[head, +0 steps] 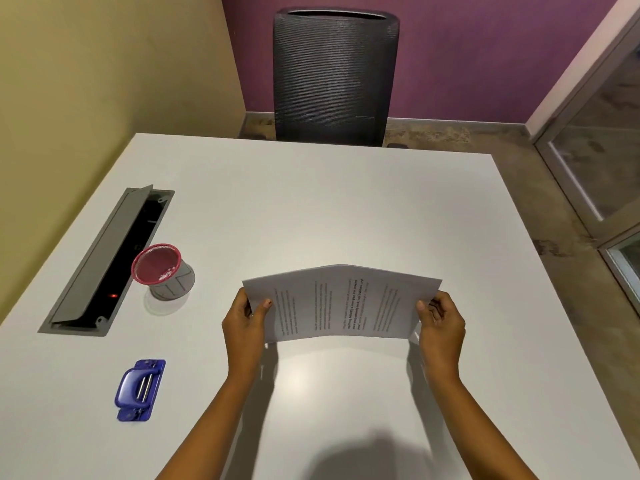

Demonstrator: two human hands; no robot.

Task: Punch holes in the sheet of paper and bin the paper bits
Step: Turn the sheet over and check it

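Observation:
A printed sheet of paper (341,303) is held above the white table (311,202), bowed upward in the middle. My left hand (246,322) pinches its left edge and my right hand (440,323) pinches its right edge. A blue hole punch (139,389) lies on the table to the left of my left forearm, untouched. Farther back on the left stands a small grey bin with a red mesh rim (162,271); a few pale bits show inside it.
An open grey cable tray (107,261) is sunk into the table along the left side, behind the bin. A dark mesh office chair (334,77) stands at the far edge. A glass partition (595,150) runs along the right.

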